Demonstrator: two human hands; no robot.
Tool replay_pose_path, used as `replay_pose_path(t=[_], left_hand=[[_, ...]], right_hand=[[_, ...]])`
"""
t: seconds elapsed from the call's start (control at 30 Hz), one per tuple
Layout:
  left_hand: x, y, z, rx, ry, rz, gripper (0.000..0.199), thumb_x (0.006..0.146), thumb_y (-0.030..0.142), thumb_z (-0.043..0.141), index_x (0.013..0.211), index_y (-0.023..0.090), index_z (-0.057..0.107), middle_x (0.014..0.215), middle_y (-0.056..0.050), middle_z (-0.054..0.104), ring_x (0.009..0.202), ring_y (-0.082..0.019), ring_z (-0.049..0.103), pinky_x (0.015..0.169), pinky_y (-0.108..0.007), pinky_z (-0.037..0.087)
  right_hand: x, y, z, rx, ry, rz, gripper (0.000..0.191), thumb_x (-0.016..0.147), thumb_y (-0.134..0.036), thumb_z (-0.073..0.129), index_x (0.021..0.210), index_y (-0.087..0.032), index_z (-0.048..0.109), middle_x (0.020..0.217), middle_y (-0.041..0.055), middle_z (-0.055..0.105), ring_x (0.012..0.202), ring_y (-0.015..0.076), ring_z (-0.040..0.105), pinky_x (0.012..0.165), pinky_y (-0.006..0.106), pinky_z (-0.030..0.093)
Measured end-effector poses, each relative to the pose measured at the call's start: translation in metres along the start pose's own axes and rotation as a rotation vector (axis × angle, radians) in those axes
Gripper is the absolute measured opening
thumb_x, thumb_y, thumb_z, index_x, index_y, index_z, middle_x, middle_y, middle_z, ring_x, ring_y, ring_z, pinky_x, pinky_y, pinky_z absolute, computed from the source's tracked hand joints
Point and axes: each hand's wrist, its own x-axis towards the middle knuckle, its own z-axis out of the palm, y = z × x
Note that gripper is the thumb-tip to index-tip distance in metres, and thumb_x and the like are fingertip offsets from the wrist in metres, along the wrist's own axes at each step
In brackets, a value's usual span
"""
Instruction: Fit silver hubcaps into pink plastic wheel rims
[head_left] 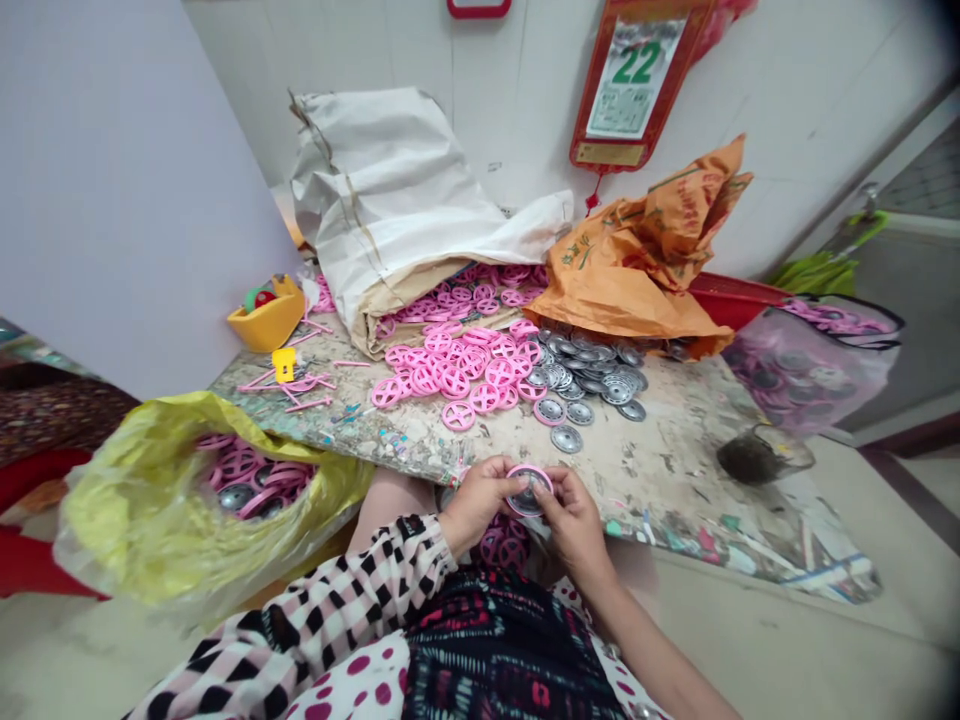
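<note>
A pink ring with a grey disc set in it (529,492) is held between both hands at the table's front edge. My left hand (480,500) pinches its left side, thumb on top. My right hand (574,515) grips its right side, thumb and fingers closed on the rim. Beyond the hands lie a pile of pink spoked rings (457,370) and, to its right, a pile of grey discs (592,370). More pink rings (502,545) show below the hands, near the lap.
A white sack (397,190) and an orange bag (637,260) lie behind the piles. At left are a yellow bag of parts (150,500), a yellow container (268,318) and pink sticks (309,385). A dark cup-like object (754,457) and a clear bag (810,365) are at right.
</note>
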Motion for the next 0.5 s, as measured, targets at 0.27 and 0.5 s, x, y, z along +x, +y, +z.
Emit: replay_pose_path(t=[0.27, 0.5], left_hand=[[-0.002, 0.017, -0.018, 0.059, -0.028, 0.016, 0.034, 0.058, 0.029, 0.078, 0.08, 0.013, 0.058, 0.072, 0.0, 0.061, 0.062, -0.011, 0.058, 0.057, -0.023, 0.049], [-0.01, 0.006, -0.026, 0.016, -0.007, -0.182, 0.023, 0.067, 0.019, 0.071, 0.087, 0.014, 0.059, 0.078, -0.003, 0.063, 0.062, -0.013, 0.062, 0.055, -0.024, 0.052]], right_hand=[[-0.051, 0.047, -0.052, -0.55, -0.391, 0.125, 0.03, 0.078, -0.05, 0.05, 0.077, -0.022, 0.061, 0.075, 0.0034, 0.064, 0.069, 0.0198, 0.058, 0.067, 0.032, 0.046], [-0.137, 0.095, -0.173, -0.898, -0.506, 0.472, 0.026, 0.063, -0.051, 0.052, 0.051, -0.029, 0.059, 0.063, 0.0116, 0.066, 0.061, 0.0243, 0.06, 0.062, 0.037, 0.041]])
